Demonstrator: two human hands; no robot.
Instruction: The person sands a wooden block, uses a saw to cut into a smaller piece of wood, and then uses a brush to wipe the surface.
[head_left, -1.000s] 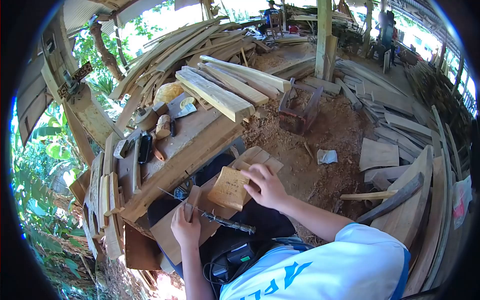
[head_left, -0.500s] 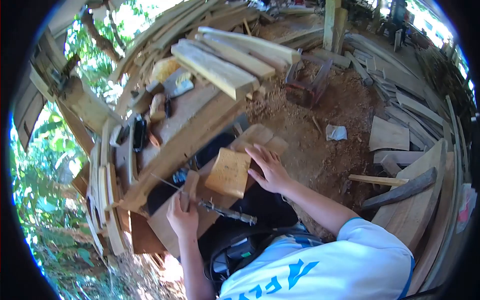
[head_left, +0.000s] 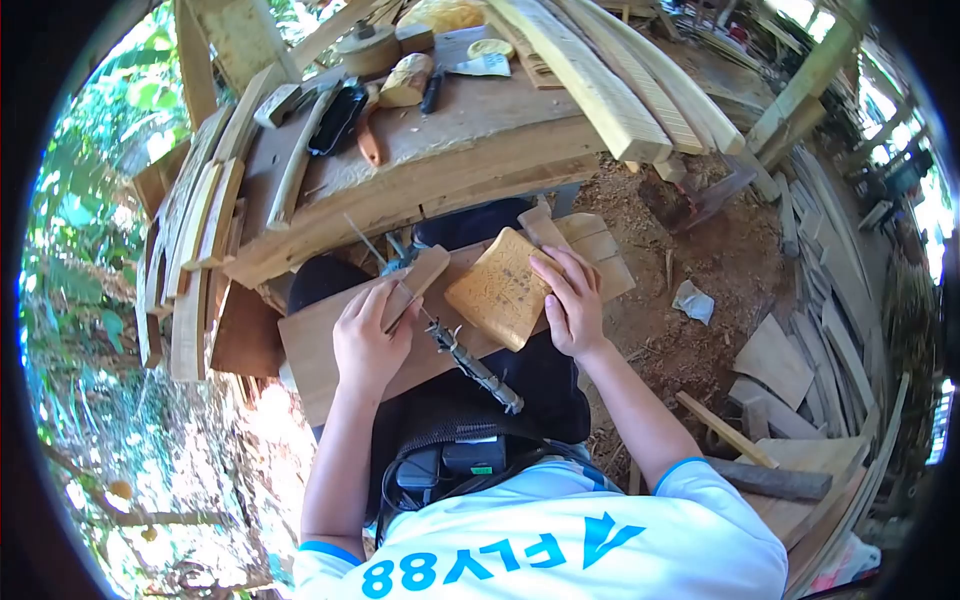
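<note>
A long flat board [head_left: 330, 350] lies across my lap. My left hand [head_left: 372, 335] is closed around a small wooden piece with a rounded end [head_left: 425, 275], held over the board. Between my hands is a yellow sheet of sandpaper [head_left: 500, 285] with dark print and a curled lower edge. My right hand [head_left: 572, 305] grips its right edge, fingers on top and thumb low at the side. Below it, over my lap, slants a rough grey stick [head_left: 475, 368]. A thin rod [head_left: 362, 238] sticks up beyond my left hand; how it joins anything is hidden.
A thick wooden bench [head_left: 460, 150] stands ahead, holding an orange-handled tool [head_left: 369, 140], a black tray-like item [head_left: 338, 120] and a wooden mallet-like block [head_left: 407, 82]. Long planks [head_left: 590, 90] overhang its right end. Stacked boards [head_left: 210, 220] stand left; scrap wood [head_left: 830, 350] lies right.
The view has swung, so the bench appears higher and more level. My right hand has moved from beside the sandpaper's edge to fingers over it. My left hand still holds the wooden piece.
</note>
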